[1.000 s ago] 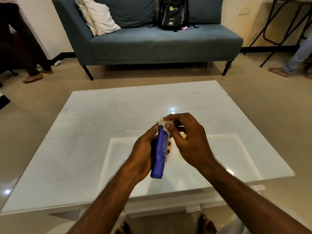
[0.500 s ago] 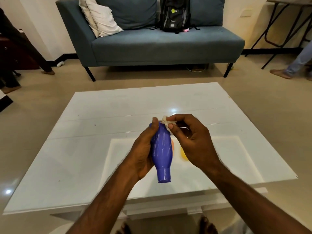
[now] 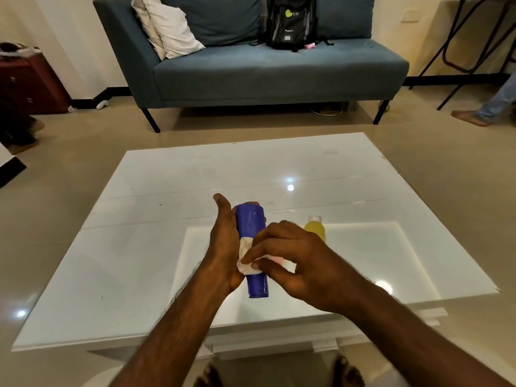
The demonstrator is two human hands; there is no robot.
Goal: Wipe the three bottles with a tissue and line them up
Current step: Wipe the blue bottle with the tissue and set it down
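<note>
My left hand [image 3: 224, 247] grips a blue bottle [image 3: 252, 227] from its left side and holds it above the white table [image 3: 139, 247], its narrow end pointing toward me. My right hand [image 3: 296, 261] pinches a crumpled white tissue [image 3: 245, 263] against the lower part of that bottle. A yellow bottle [image 3: 315, 229] with a pale cap stands on the table just behind my right hand. A bit of pink shows under my right fingers; I cannot tell what it is.
A blue sofa [image 3: 251, 68] with a white pillow [image 3: 170, 32] and a black backpack [image 3: 291, 22] stands beyond the table. Another person's foot [image 3: 472, 117] is on the floor at the far right. My own feet show below the table's near edge.
My right hand has slid the tissue from the bottle's far end down toward its near end. The yellow bottle has come into view behind my right hand.
</note>
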